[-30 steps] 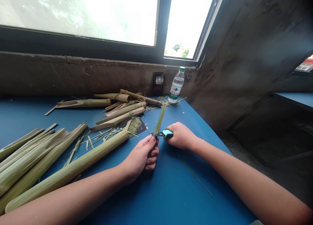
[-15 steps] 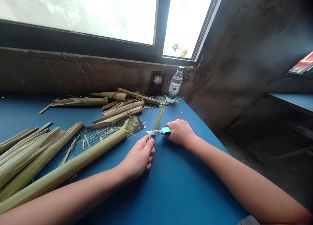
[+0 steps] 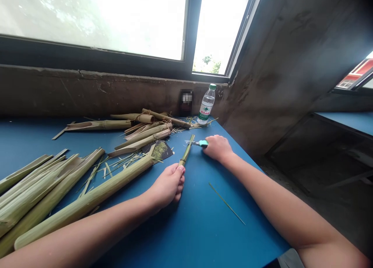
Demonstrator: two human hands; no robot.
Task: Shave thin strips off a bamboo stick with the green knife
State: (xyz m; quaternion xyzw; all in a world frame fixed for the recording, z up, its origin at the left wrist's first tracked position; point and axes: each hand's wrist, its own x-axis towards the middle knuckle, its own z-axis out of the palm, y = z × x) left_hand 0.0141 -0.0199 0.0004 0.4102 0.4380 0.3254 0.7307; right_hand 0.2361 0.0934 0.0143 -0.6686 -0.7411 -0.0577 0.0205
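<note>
Green and fibrous, the slim bamboo stalk (image 3: pixel 186 153) stood slantwise out of my left hand (image 3: pixel 167 186), whose fingers (image 3: pixel 176 178) were clamped round its lower end just above the table. My right hand (image 3: pixel 218 148) was apart from it but near, closed on a utility knife (image 3: pixel 202 143) with a teal handle, its bare blade reaching toward the stalk's upper part. From my view I could not tell whether the edge touched the stalk. As I judged it, work this fine called for a low, tight fist so the thin stalk could not whip, with the blade kept above my knuckles and its edge turned away from the holding fingers, taking shallow passes instead of forcing through.

The blue tabletop (image 3: pixel 204 237) ran to a corner against the rough concrete wall (image 3: pixel 276 65). Long split bamboo culms (image 3: pixel 37 190) lay to my left, and a twine-tied bamboo bundle (image 3: pixel 142 137) sat farther off among loose shreds. A dark sheet (image 3: pixel 159 150) with a speckled green patch lay beside them, and a lone green sliver (image 3: pixel 225 204) lay to my right. A plastic water bottle (image 3: pixel 206 104) with a green cap stood by the wall, next to a pixelated dark object (image 3: pixel 186 98) I could not make out. Above them, a dark-framed window (image 3: pixel 186 27) let in bright daylight.
</note>
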